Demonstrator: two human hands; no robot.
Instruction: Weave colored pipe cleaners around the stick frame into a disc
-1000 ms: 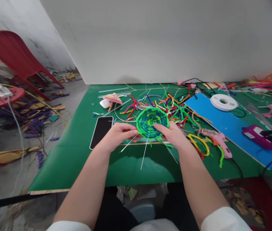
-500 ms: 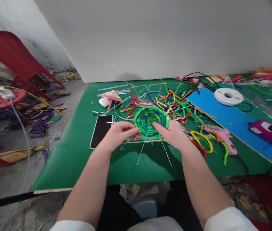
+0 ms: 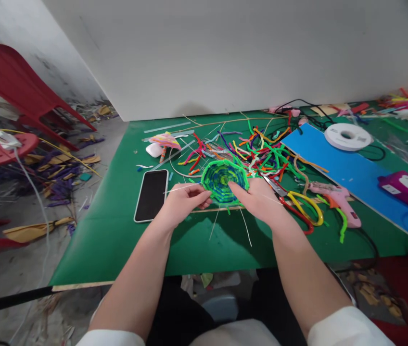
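Observation:
A round woven piece [image 3: 222, 175] in green and blue, with thin pale spokes sticking out around it, is held up above the green table. My right hand [image 3: 256, 194] grips its right side, the thumb lying on the woven face near the centre. At its lower left edge, the thumb and fingers of my left hand [image 3: 189, 197] are pinched together on the rim. Loose coloured fuzzy stems [image 3: 272, 156] lie in a heap behind and to the right. Scissors [image 3: 308, 209] with yellow and red handles rest beside my right hand.
A phone [image 3: 151, 196] lies left of my left hand, with a small pink umbrella-like piece [image 3: 166, 141] behind it. To the right are a pink glue gun [image 3: 344, 204], a blue board [image 3: 348, 173], a white spool [image 3: 348, 136] and a purple device [image 3: 406, 191].
The view has shifted slightly. The woven piece has tilted a little and its spokes point differently, with both hands still on it. More of the scissors shows now.

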